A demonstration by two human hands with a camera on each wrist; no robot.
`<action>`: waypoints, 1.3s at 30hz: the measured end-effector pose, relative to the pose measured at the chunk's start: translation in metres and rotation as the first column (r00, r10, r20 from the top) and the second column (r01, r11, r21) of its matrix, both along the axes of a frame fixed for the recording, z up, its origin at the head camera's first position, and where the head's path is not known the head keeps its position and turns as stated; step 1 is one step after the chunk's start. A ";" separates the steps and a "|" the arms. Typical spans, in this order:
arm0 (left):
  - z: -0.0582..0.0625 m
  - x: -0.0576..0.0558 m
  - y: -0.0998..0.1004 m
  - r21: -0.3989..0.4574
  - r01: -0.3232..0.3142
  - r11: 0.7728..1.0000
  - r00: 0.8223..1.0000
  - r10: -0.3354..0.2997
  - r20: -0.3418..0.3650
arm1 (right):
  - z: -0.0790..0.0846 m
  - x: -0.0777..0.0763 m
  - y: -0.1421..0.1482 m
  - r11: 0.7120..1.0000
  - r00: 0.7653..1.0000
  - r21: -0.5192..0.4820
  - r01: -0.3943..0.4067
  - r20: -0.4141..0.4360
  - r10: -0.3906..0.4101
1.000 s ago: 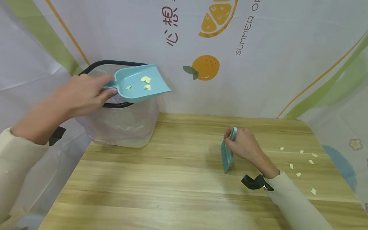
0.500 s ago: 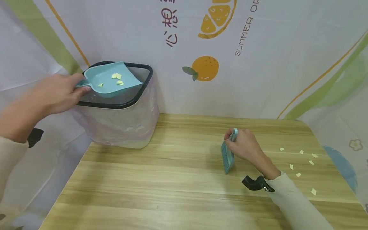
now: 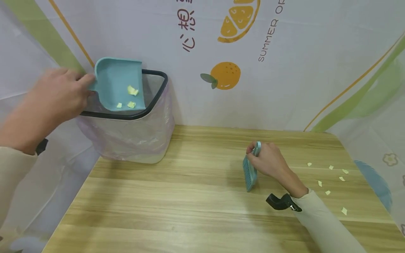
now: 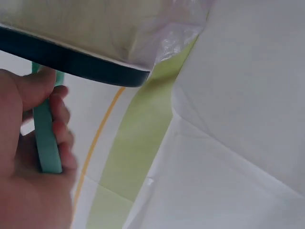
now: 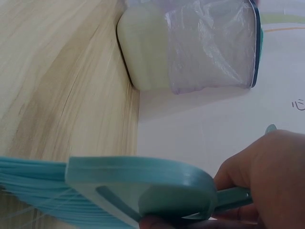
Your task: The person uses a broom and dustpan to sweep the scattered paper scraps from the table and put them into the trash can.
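Observation:
My left hand point(image 3: 60, 93) grips the handle of a light blue dustpan point(image 3: 110, 79) over the mouth of a lined trash bin point(image 3: 136, 137). The pan is tilted, and a few pale yellow paper scraps point(image 3: 133, 91) lie towards its lower edge. In the left wrist view the fingers wrap round the dustpan's handle point(image 4: 46, 138), beside the bin's dark rim point(image 4: 95, 67). On the right, my right hand point(image 3: 267, 160) holds a small blue brush point(image 3: 251, 172) by its handle, its bristles down near the tabletop. The right wrist view shows the brush head point(image 5: 138, 186) close up.
Several pale yellow scraps point(image 3: 327, 192) are scattered on the wooden table point(image 3: 190, 203) to the right of my right hand. A white printed curtain point(image 3: 284, 88) hangs behind the table. The bin stands at the table's back left corner.
My left hand has carried the dustpan left over the bin, then tilted it. The scraps have slid towards the pan's lower edge. The right hand and brush stay almost still.

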State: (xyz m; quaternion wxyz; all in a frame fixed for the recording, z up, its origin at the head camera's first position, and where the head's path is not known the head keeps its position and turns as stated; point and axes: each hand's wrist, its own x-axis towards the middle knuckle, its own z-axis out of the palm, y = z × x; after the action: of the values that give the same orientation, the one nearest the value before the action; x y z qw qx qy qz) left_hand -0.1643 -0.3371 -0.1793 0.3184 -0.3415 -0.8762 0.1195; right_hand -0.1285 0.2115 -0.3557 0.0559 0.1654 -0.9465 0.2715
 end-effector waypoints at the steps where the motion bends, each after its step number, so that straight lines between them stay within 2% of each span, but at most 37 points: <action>1: 0.000 0.000 0.001 -0.019 0.046 0.999 0.997 -0.047 -0.062 | 0.000 0.000 0.000 1.000 1.000 0.001 -0.003 -0.003 0.003; 2: 0.000 0.001 0.003 -0.023 0.069 0.997 0.993 -0.070 -0.095 | -0.001 0.000 0.000 1.000 1.000 0.001 -0.006 -0.003 0.006; 6: 0.001 0.004 0.009 0.017 0.100 0.995 0.985 -0.097 -0.143 | -0.001 -0.001 0.000 1.000 1.000 0.000 -0.007 0.002 0.007; 11: 0.003 0.002 0.012 0.025 0.118 0.993 0.982 -0.113 -0.150 | -0.001 -0.001 0.000 1.000 1.000 -0.007 -0.001 0.014 0.001; 14: 0.002 -0.001 0.006 0.016 0.138 0.990 0.980 -0.134 -0.148 | -0.001 0.000 0.000 1.000 1.000 -0.007 -0.003 0.017 0.003; 16: 0.000 -0.001 0.002 0.028 0.131 0.991 0.982 -0.126 -0.140 | -0.001 -0.001 0.001 1.000 1.000 -0.005 -0.003 0.020 0.003; 18: -0.002 0.001 0.000 0.063 0.099 0.993 0.989 -0.092 -0.112 | 0.000 -0.001 0.001 1.000 1.000 -0.005 -0.001 0.024 0.001; 20: -0.004 0.006 -0.001 0.124 0.017 0.992 0.999 -0.011 -0.046 | 0.000 -0.001 0.002 1.000 1.000 -0.006 0.000 0.026 0.000; 22: -0.004 0.011 -0.001 0.187 -0.088 0.978 0.996 0.082 0.041 | 0.000 0.000 0.002 1.000 1.000 -0.006 -0.001 0.026 0.001; 25: -0.005 0.017 -0.003 0.219 -0.224 0.950 0.969 0.193 0.156 | 0.000 0.000 0.002 1.000 1.000 -0.007 -0.003 0.024 0.003; 28: -0.005 0.019 -0.004 0.218 -0.300 0.929 0.938 0.245 0.247 | 0.001 0.000 0.002 1.000 1.000 -0.008 0.000 0.025 0.000; 31: -0.009 0.020 -0.001 0.231 -0.316 0.920 0.923 0.242 0.298 | 0.001 0.000 0.003 1.000 1.000 -0.008 0.004 0.023 -0.004; 36: -0.016 0.024 0.011 0.270 -0.254 0.929 0.943 0.176 0.284 | 0.001 0.000 0.003 1.000 1.000 -0.007 0.008 0.018 -0.008; 39: -0.018 0.027 0.020 0.274 -0.238 0.932 0.942 0.153 0.298 | 0.000 0.000 0.003 1.000 1.000 -0.010 0.010 0.019 -0.010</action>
State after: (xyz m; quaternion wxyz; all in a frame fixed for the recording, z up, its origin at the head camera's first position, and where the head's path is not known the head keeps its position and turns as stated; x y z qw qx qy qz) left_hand -0.1377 -0.3175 -0.1972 0.2305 -0.2114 -0.9492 -0.0342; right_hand -0.1289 0.2140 -0.3553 0.0490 0.1579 -0.9464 0.2774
